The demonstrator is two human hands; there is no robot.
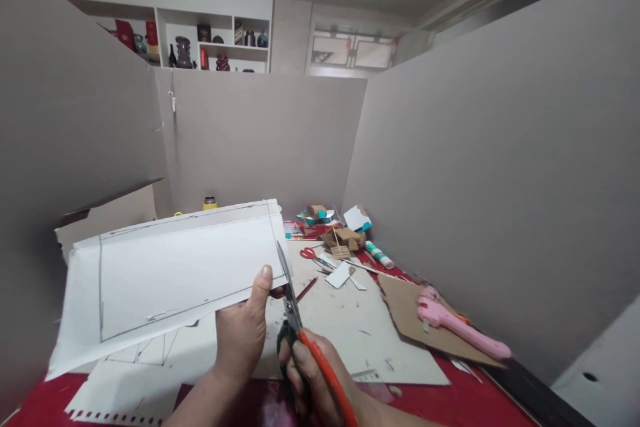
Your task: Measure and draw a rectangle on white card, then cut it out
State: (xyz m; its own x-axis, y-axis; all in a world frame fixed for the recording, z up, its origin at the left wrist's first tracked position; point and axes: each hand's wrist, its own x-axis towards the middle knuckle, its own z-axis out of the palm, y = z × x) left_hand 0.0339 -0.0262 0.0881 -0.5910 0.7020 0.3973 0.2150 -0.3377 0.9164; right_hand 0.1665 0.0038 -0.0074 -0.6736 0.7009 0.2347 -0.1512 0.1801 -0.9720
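My left hand (pixel 245 327) grips a white sheet of card (pixel 180 280) by its lower right part, thumb on top. Pencil lines run along the card's edges, and it is raised above the table. My right hand (pixel 315 370) is wrapped round a pair of scissors (pixel 293 307) with one orange handle and one dark green handle. Their blades point up and away from me, at the card's right edge. Whether the lower blade is under the card cannot be made out. Below lies a sheet of paper (pixel 127 380) with drawn lines and a torn perforated edge.
A pink glue gun (pixel 460 330) lies on brown cardboard (pixel 400 307) at the right. Red-handled scissors (pixel 309 253), cardboard scraps (pixel 345 240) and a dark red pencil (pixel 307 289) lie farther back on a white board (pixel 350 340). Grey partitions (pixel 260 140) enclose the table.
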